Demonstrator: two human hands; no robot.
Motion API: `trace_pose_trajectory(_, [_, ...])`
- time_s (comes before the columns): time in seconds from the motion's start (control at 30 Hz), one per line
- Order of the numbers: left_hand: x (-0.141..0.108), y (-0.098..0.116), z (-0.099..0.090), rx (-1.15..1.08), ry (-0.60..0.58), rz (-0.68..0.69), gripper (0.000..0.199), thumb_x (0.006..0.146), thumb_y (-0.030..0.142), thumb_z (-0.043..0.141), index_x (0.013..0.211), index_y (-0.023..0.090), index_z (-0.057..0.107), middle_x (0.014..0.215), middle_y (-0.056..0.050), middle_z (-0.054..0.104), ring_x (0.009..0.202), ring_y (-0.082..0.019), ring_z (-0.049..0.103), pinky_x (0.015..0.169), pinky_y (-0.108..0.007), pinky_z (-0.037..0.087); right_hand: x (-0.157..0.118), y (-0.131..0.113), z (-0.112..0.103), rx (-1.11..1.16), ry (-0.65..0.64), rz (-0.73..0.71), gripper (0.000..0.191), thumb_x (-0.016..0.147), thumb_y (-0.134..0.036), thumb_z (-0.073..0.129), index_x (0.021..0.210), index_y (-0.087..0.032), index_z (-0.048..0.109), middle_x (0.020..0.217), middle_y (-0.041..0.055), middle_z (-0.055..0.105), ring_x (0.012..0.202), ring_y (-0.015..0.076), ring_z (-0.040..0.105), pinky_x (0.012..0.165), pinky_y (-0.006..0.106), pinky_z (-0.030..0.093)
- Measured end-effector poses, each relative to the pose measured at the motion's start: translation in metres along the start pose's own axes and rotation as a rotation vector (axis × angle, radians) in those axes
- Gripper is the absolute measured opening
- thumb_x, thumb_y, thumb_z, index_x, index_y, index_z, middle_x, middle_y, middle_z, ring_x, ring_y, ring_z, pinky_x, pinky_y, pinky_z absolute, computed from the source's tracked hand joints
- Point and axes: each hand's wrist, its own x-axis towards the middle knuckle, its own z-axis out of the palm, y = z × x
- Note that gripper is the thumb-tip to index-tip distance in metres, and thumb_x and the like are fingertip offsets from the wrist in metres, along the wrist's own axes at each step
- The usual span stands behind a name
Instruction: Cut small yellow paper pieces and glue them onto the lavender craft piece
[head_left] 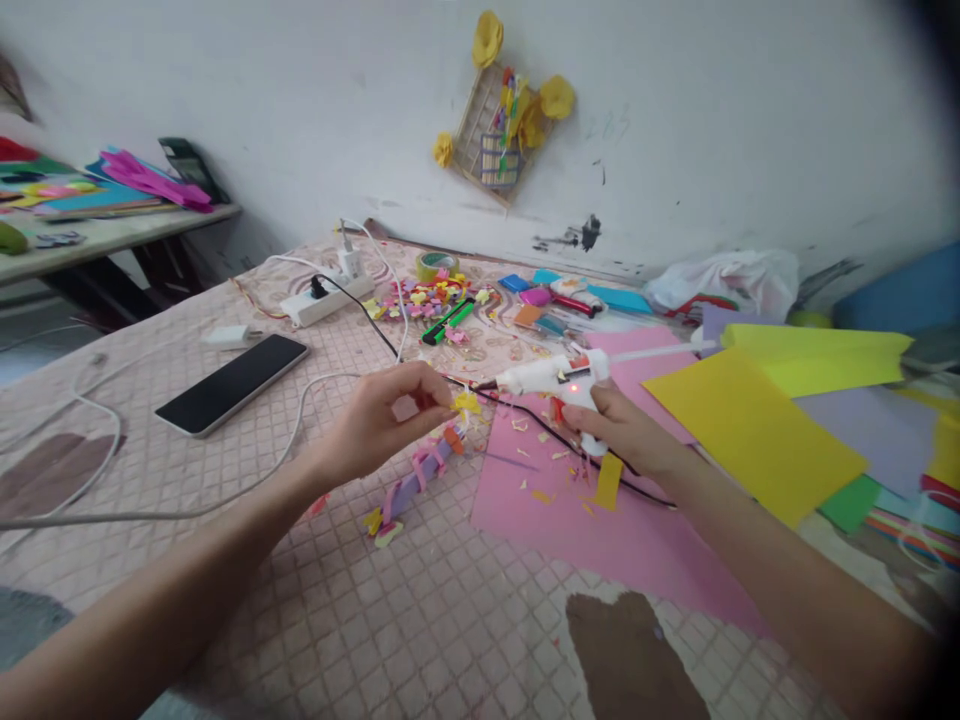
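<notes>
Pointing a glue gun (551,375) leftward, nearly level, right fingers (609,402) clasp it; left fingers (421,380) pinch yellow cutout (467,402).

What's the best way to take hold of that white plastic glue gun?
Probably grip the white plastic glue gun by its handle, coming from the right: the handle hangs downward behind the red trigger, while the dark nozzle, possibly hot, points left.

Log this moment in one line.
Left hand: pinching small yellow piece | right hand: holding white glue gun, indicator light lit | nozzle: toward yellow piece | purple strip: near left hand
</notes>
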Motion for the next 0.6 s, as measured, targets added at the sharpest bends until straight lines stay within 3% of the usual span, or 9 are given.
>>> trace_pose_trajectory(0.13, [-0.007, 0.001, -0.007, -0.051, -0.167, -0.318, 0.013, 0.079, 0.025, 0.058, 0.075, 0.013, 0.057, 0.070, -0.001, 0.057, 0.062, -0.009, 0.052, 0.056, -0.021, 0.043, 0.010, 0.001, 0.001, -0.060, 0.179, -0.035, 0.033, 0.081, -0.045, 0.051, 0.060, -0.020, 0.049, 0.056, -0.0008, 0.052, 0.049, 0.0124, 0.046, 0.046, 0.024, 0.035])
trace_pose_trajectory(0.2, [-0.010, 0.000, -0.012, -0.074, -0.252, -0.415, 0.016, 0.077, 0.028, 0.060, 0.070, 0.013, 0.056, 0.065, 0.001, 0.055, 0.056, -0.008, 0.049, 0.051, -0.019, 0.040, 0.016, 0.002, 0.002, -0.099, 0.293, -0.060, 0.032, 0.080, -0.042, 0.051, 0.058, -0.020, 0.048, 0.055, -0.0006, 0.051, 0.050, 0.0128, 0.047, 0.048, 0.024, 0.036])
trace_pose_trajectory(0.3, [-0.012, -0.001, -0.017, -0.085, -0.275, -0.521, 0.018, 0.075, 0.030, 0.060, 0.071, 0.013, 0.055, 0.058, 0.003, 0.052, 0.049, -0.006, 0.045, 0.044, -0.018, 0.034, 0.023, 0.009, 0.004, -0.113, 0.415, -0.052, 0.026, 0.080, -0.039, 0.051, 0.063, -0.019, 0.049, 0.059, -0.0003, 0.053, 0.054, 0.0137, 0.049, 0.051, 0.024, 0.038])
trace_pose_trajectory(0.43, [-0.010, -0.005, -0.017, -0.017, -0.264, -0.552, 0.018, 0.073, 0.030, 0.060, 0.070, 0.014, 0.056, 0.057, 0.002, 0.053, 0.048, -0.007, 0.045, 0.044, -0.018, 0.034, 0.035, 0.025, 0.007, -0.171, 0.470, -0.068, 0.025, 0.081, -0.040, 0.050, 0.069, -0.019, 0.049, 0.060, -0.0002, 0.053, 0.053, 0.0144, 0.049, 0.048, 0.025, 0.037])
trace_pose_trajectory(0.6, [-0.001, -0.010, -0.010, 0.122, -0.297, -0.484, 0.016, 0.072, 0.030, 0.059, 0.071, 0.014, 0.060, 0.064, 0.001, 0.057, 0.055, -0.008, 0.050, 0.050, -0.019, 0.037, 0.043, 0.042, 0.009, -0.210, 0.450, -0.089, 0.026, 0.079, -0.044, 0.052, 0.071, -0.019, 0.050, 0.061, -0.0004, 0.051, 0.054, 0.0151, 0.047, 0.048, 0.026, 0.037])
